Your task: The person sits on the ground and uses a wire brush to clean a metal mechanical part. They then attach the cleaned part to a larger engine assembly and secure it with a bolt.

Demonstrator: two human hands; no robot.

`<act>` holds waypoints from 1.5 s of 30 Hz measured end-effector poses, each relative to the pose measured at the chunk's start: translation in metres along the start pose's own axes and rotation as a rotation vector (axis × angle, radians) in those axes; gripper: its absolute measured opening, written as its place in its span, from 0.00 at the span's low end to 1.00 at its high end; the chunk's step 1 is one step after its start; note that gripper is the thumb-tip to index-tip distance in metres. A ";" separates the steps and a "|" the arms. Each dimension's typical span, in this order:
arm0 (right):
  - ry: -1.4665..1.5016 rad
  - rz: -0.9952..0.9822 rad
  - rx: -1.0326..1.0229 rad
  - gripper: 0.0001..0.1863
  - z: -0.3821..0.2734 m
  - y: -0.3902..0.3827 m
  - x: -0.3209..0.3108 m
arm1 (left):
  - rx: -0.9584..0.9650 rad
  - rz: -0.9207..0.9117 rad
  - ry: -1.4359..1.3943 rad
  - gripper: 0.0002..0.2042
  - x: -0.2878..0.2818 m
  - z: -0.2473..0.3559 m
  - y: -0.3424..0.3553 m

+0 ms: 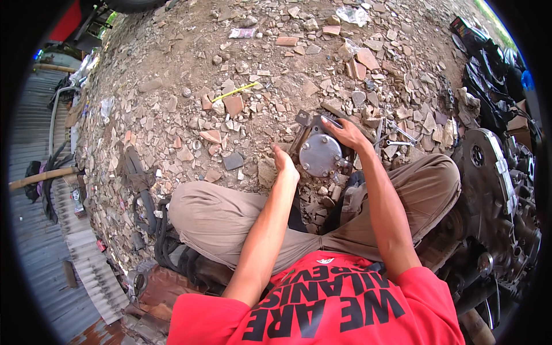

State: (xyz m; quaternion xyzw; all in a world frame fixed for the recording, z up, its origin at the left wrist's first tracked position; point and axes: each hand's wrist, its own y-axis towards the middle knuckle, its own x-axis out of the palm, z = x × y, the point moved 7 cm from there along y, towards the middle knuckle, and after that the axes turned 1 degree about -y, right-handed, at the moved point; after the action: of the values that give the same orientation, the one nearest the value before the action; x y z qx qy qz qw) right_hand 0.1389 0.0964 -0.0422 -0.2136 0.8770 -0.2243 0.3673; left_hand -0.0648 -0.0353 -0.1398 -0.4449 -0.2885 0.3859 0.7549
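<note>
Bolted face upward, a round metal part [320, 156] lies low over rubble-strewn ground [172, 75], its stubby fitting [346, 165] pointing right; its long axis cannot be told. The right hand [347, 135] is at the part's far right edge, the left hand [285, 163] at its left side; whether either grips it cannot be told. Wrenches [399, 142] lie right of the part, a yellow strip [234, 92] beyond and left, corrugated sheets [46, 241] far left of it.
</note>
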 end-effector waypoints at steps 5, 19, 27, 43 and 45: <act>0.128 0.004 0.201 0.69 0.019 0.008 -0.004 | -0.276 -0.243 -0.079 0.27 0.035 -0.007 -0.038; 0.560 0.167 0.032 0.41 0.011 -0.030 0.004 | 0.168 -0.175 -0.122 0.21 0.018 0.028 -0.055; 1.062 0.242 0.170 0.35 0.068 0.002 0.037 | 0.602 -0.477 0.019 0.29 0.049 0.075 -0.078; 0.470 0.659 0.126 0.35 0.100 -0.031 -0.010 | 0.940 -0.347 0.366 0.15 0.067 0.044 -0.072; 0.296 0.909 0.332 0.24 0.169 -0.034 -0.049 | 0.923 -0.321 0.488 0.18 0.082 0.043 -0.087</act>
State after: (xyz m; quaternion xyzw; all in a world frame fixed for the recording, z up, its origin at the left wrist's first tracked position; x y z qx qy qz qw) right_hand 0.3023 0.0556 -0.1025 0.2852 0.8765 -0.2061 0.3286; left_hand -0.0261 0.0260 -0.0353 -0.0945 0.0303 0.2379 0.9662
